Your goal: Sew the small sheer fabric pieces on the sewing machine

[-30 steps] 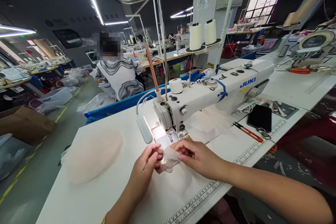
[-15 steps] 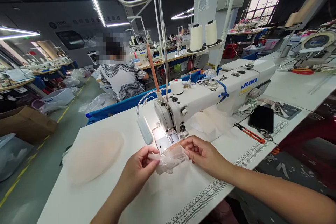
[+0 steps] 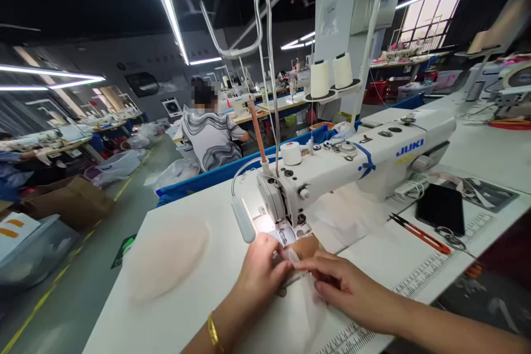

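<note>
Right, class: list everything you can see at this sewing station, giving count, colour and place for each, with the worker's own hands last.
sewing machine: one, white, centre of table
sheer fabric piece: one, translucent pale, under both hands by the needle
thread cones: two, cream, stand behind machine
pale fabric pile: one, pinkish, left on table
snips: one, red-handled, right of machine
phone: one, black, far right
table: one, white, ruler printed along front edge
co-worker: one, striped top, seated behind
left hand: on fabric, gold bracelet
right hand: pinching fabric

Lower centre of frame: left hand (image 3: 263,276) and right hand (image 3: 346,287) meet fingertip to fingertip, both pinching; gold bangle on left wrist.
</note>
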Motion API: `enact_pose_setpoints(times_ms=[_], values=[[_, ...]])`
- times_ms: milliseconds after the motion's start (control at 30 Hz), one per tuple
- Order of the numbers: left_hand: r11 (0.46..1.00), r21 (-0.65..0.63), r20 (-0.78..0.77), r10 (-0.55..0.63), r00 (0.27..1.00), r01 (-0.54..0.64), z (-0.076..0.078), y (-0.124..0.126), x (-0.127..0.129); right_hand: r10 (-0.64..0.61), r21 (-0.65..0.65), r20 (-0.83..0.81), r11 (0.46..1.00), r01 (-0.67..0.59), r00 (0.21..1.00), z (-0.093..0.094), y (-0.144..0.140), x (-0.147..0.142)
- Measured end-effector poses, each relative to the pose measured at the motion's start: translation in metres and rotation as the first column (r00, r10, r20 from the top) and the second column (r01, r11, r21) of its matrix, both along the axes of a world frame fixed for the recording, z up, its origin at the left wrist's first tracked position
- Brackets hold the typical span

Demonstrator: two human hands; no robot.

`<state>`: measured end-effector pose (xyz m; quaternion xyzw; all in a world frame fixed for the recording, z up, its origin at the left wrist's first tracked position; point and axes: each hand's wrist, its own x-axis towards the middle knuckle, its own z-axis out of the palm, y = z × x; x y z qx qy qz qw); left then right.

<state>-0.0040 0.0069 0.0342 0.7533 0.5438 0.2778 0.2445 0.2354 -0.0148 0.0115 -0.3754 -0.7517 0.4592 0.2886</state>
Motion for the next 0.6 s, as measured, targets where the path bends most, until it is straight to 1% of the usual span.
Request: enact_pose_setpoints(times_ms=[33,67,133,167,200,233,267,333,400,500,600], values=[[1.000,-0.007,0.026,-0.010,1.000,0.010,-0.002,0.000,0.002,0.034,-0.036,0.007,0.999,-0.034,0.999,0.003,0.001,0.003],[0.999,-0.043,0.065,-0.015,0.998,0.018,-0.004,-0.001,0.004,0.075,-0.089,0.010,0.993,-0.074,0.997,0.006,0.004,0.006],[0.980,-0.195,0.201,-0.005,0.980,0.045,-0.006,-0.004,0.004,0.158,-0.219,0.016,0.964,-0.150,0.987,0.014,0.011,0.012],[0.960,-0.273,0.277,0.013,0.961,0.065,-0.007,-0.006,0.004,0.195,-0.257,0.030,0.949,-0.181,0.980,0.020,0.016,0.014],[0.939,-0.332,0.343,0.037,0.939,0.085,-0.009,-0.008,0.004,0.222,-0.259,0.062,0.945,-0.199,0.973,0.026,0.021,0.015],[0.925,-0.368,0.391,0.056,0.918,0.100,-0.011,-0.010,0.005,0.238,-0.224,0.111,0.952,-0.209,0.965,0.032,0.026,0.015],[0.918,-0.382,0.422,0.068,0.904,0.109,-0.013,-0.011,0.005,0.241,-0.163,0.167,0.963,-0.214,0.956,0.038,0.031,0.013],[0.919,-0.378,0.444,0.077,0.893,0.109,-0.021,-0.012,0.006,0.214,-0.011,0.260,0.976,-0.218,0.942,0.045,0.039,0.004],[0.935,-0.342,0.441,0.076,0.894,0.090,-0.029,-0.010,0.004,0.189,0.077,0.290,0.973,-0.220,0.938,0.044,0.047,-0.011],[0.968,-0.250,0.400,0.078,0.913,0.027,-0.039,-0.007,-0.002,0.173,0.094,0.221,0.976,-0.197,0.960,0.031,0.053,-0.030],[0.978,-0.211,0.370,0.084,0.925,-0.005,-0.043,-0.005,-0.005,0.125,0.099,0.168,0.985,-0.143,0.978,0.018,0.055,-0.036]])
